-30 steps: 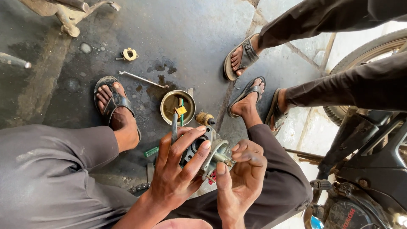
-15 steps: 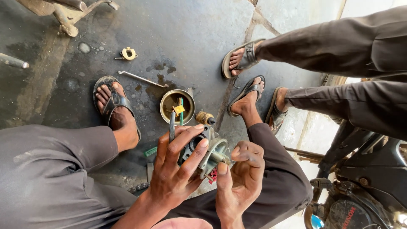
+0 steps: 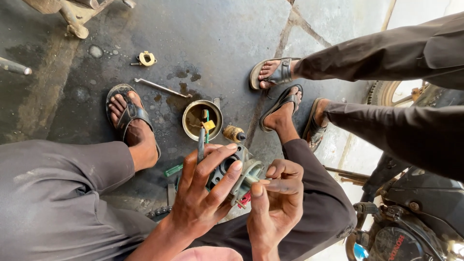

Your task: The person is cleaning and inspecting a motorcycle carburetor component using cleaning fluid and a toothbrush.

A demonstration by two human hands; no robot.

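Gripping a grey cast-metal carburettor body with a round bore (image 3: pixel 238 170), the left hand (image 3: pixel 200 200) has its fingers (image 3: pixel 218 155) spread and curled over the top of the part, thumb out to the left, a slim dark metal tool (image 3: pixel 201 143) standing up between the fingers; the right hand (image 3: pixel 276 203) meets it from the other side, thumb and forefinger pressed together in a pinch at the part's rim, the other fingers folded in, though what they pinch is too small to tell. The part is held in the air between both hands, above the person's knees in grey trousers (image 3: pixel 53 193). Just beyond the fingers on the stained concrete floor (image 3: pixel 217 38) sits a round brass-coloured metal bowl (image 3: pixel 190 126) with small yellow and green pieces inside, a stubby brass fitting (image 3: pixel 233 133) just beside it, and a thin metal rod (image 3: pixel 162 87) near it. Further off lies a small yellow ring-shaped part (image 3: pixel 146 58). Sandalled feet of another person (image 3: pixel 275 73) stand to the right, near a dark motorcycle (image 3: pixel 415 217)
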